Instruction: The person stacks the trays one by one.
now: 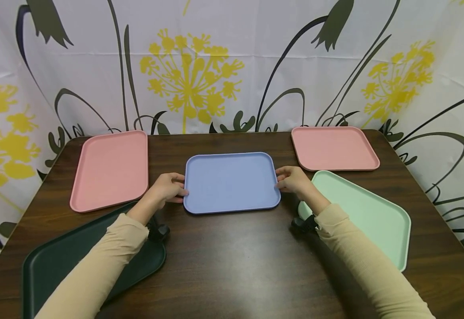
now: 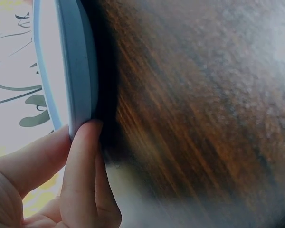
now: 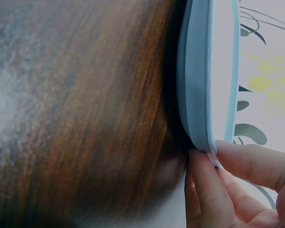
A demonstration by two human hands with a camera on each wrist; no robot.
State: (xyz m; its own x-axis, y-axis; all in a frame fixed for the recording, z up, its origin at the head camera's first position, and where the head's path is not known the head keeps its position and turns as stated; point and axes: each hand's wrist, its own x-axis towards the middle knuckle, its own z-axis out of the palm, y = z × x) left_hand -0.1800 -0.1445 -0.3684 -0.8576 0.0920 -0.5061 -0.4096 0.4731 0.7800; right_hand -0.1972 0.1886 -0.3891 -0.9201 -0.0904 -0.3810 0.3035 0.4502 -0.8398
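Observation:
A blue rectangular tray [image 1: 232, 184] with rounded corners lies level in the middle of the head view. My left hand [image 1: 167, 189] pinches its left short edge; in the left wrist view the thumb is at the rim and the fingers [image 2: 80, 175] come under it. On the opposite short edge my right hand [image 1: 293, 180] pinches the rim, and in the right wrist view its fingers [image 3: 211, 185] reach below the tray's side. A dark shadow runs beneath the tray in both wrist views. Whether its underside touches the table cannot be told.
Pink trays stand at back left [image 1: 112, 173] and back right [image 1: 335, 148]. A dark green tray [image 1: 56, 266] lies under my left forearm, a mint green tray [image 1: 375, 217] beside my right forearm. All are on a brown wooden table [image 1: 232, 266] before a flowered curtain [image 1: 256, 35].

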